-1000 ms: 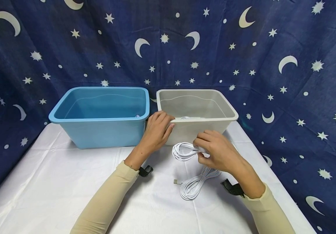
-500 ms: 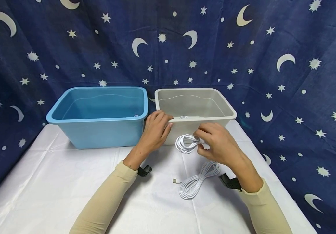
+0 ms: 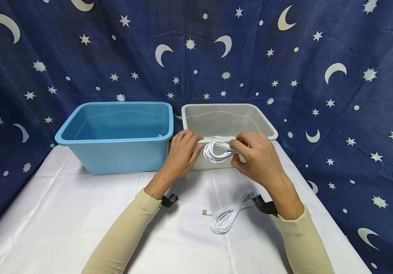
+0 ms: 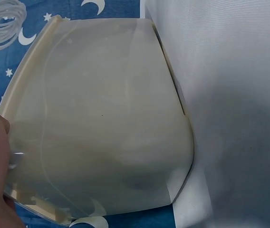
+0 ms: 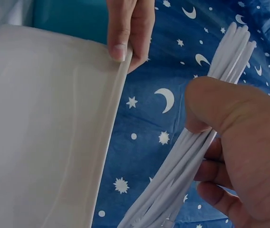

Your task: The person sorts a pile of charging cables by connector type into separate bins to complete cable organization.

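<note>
My right hand pinches a coiled white cable between thumb and fingers, at the height of the grey bin's front rim. The loops hang out toward the left, overlapping the bin's front wall in the head view. My left hand grips the grey bin at its front left corner; in the right wrist view, the thumb lies on the outer side of the rim. A second coiled white cable with a USB plug lies on the table below my right hand. White loops show inside the grey bin.
Left of the grey bin stands a larger blue bin, with a small item barely visible inside. Both bins rest on a white-covered table. A dark blue curtain with moons and stars hangs behind.
My right hand has lifted the cable coil up and forward from over the table to the grey bin's rim. The left hand stays on the rim.
</note>
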